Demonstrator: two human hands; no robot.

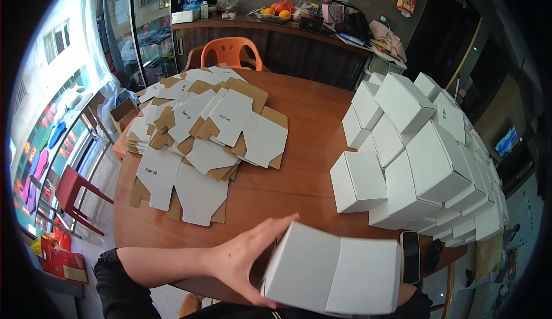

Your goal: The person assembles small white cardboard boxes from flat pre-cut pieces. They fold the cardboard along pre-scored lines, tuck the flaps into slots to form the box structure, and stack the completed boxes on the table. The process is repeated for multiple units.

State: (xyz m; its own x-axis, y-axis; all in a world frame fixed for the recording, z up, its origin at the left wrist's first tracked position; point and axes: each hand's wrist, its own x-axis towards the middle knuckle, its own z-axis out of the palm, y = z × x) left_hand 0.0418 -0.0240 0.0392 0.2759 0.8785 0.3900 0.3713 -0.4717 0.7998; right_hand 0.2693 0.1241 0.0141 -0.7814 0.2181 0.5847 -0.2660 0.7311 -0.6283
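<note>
A closed white cardboard box (322,270) is held up at the near edge of the table, with a seam across its top. My left hand (244,256) grips its left end, thumb at the lower corner and fingers along the far upper edge. Behind the box's right side a bit of my right forearm (407,291) shows; the right hand and its fingers are hidden by the box. Flat, unfolded white and brown box blanks (190,120) lie in an overlapping heap on the left of the table. Folded white boxes (402,158) are stacked on the right.
The round brown wooden table (305,186) spans the middle. A phone (410,256) lies right of the held box. An orange chair (233,51) stands on the far side, before a sideboard (276,25) with fruit and bags. A red stool (80,195) stands at left.
</note>
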